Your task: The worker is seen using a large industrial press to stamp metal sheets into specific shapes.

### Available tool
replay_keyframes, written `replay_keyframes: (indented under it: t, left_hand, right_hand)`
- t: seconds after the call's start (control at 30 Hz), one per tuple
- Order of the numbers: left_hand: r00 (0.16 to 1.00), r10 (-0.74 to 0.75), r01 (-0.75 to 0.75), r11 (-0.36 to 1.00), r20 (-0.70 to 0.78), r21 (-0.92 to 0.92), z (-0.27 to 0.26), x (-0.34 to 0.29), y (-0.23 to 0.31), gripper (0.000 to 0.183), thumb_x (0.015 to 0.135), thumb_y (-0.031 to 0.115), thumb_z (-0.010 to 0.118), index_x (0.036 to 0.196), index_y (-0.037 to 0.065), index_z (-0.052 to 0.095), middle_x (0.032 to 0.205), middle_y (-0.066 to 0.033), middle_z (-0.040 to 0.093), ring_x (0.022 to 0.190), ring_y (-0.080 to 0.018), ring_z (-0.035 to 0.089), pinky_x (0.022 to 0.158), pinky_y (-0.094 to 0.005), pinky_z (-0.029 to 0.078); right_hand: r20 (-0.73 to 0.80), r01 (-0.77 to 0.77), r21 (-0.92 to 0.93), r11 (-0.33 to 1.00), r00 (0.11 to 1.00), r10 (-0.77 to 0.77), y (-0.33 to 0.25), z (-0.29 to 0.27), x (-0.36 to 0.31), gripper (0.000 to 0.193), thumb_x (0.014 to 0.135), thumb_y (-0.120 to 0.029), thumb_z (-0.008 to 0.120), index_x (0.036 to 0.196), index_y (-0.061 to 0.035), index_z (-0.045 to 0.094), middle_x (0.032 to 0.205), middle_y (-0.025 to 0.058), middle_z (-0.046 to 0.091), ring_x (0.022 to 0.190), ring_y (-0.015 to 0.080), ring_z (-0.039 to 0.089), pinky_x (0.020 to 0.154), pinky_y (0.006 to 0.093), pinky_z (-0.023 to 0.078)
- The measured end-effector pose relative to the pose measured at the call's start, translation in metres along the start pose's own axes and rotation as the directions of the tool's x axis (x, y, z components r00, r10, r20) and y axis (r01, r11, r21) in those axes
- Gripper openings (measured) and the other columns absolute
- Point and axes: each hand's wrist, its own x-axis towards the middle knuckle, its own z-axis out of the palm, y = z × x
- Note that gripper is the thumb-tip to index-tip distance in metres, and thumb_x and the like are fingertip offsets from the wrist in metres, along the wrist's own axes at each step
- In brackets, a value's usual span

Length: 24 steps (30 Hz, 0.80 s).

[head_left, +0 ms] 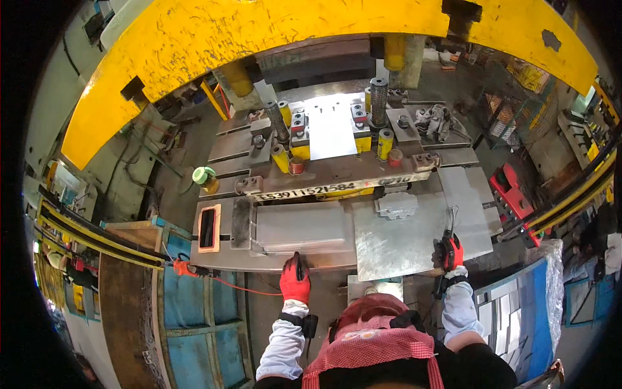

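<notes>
My left hand (295, 280), in a red and black glove, is at the table's front edge. Its fingers stretch toward the near edge of a stack of flat grey metal sheets (300, 223), and nothing shows in them. Farther right, my right hand (448, 253), gloved alike, closes around a thin metal tool with a looped tip (452, 219); its exact kind is unclear. The tool points away from me over a wide metal plate (382, 243). On that plate lies a small pile of notched metal pieces (396, 205). A bright flat sheet (332, 133) rests in the press die (324, 174).
A yellow press frame (285, 19) arches overhead. Die posts (379, 104) flank the bright sheet. A green-lidded bottle (205, 178) and an orange-rimmed black rectangle (208, 228) are at left. Red equipment (512, 191) stands at right, and a red cord (249, 288) hangs before the table.
</notes>
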Motion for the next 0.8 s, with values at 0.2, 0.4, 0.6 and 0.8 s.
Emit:
replay_keyframes:
  t: [0.2,0.4,0.6,0.8]
  left_hand:
    - [0.99,0.056,-0.115,0.862,0.133,0.493,0.015,-0.012,-0.022,0.071,0.074,0.032,0.058,0.138,0.018,0.029,0.143,-0.0114,0.025,0.132,-0.0367,0.019,0.106,-0.055,0.013]
    - [0.99,0.056,-0.11,0.884,0.131,0.455,0.018,-0.012,-0.029,0.063,0.075,0.034,0.057,0.133,0.018,0.038,0.142,-0.0123,0.028,0.133,-0.0373,0.016,0.106,-0.055,0.011]
    - [0.988,0.024,-0.098,0.862,0.154,0.497,0.02,-0.01,-0.031,0.071,0.073,0.03,0.059,0.137,0.018,0.03,0.143,-0.0109,0.025,0.131,-0.0368,0.021,0.106,-0.0544,0.013]
    - [0.989,0.102,-0.143,0.86,0.11,0.489,0.02,-0.01,-0.034,0.067,0.075,0.031,0.057,0.136,0.017,0.032,0.141,-0.0122,0.029,0.131,-0.0371,0.022,0.106,-0.0542,0.014]
  right_hand:
    - [0.0,-0.107,0.133,0.985,0.994,0.108,0.0,-0.006,0.002,0.024,0.082,-0.028,0.054,0.074,-0.0101,0.04,0.052,0.0032,0.042,0.037,0.0166,0.042,0.035,0.0315,0.035]
    - [-0.05,-0.123,0.054,0.991,0.991,0.126,-0.01,0.008,-0.007,0.026,0.081,-0.031,0.055,0.071,-0.0106,0.042,0.051,0.0025,0.041,0.036,0.017,0.04,0.034,0.0323,0.033]
    - [-0.077,-0.037,0.065,0.997,0.996,0.042,-0.006,0.006,-0.006,0.021,0.083,-0.028,0.054,0.077,-0.012,0.042,0.054,0.0037,0.044,0.037,0.0177,0.041,0.033,0.0318,0.033]
    - [0.014,-0.061,0.17,0.983,0.998,0.06,-0.006,0.004,-0.007,0.022,0.083,-0.029,0.055,0.08,-0.0121,0.041,0.054,0.0039,0.043,0.037,0.0178,0.043,0.032,0.0322,0.034]
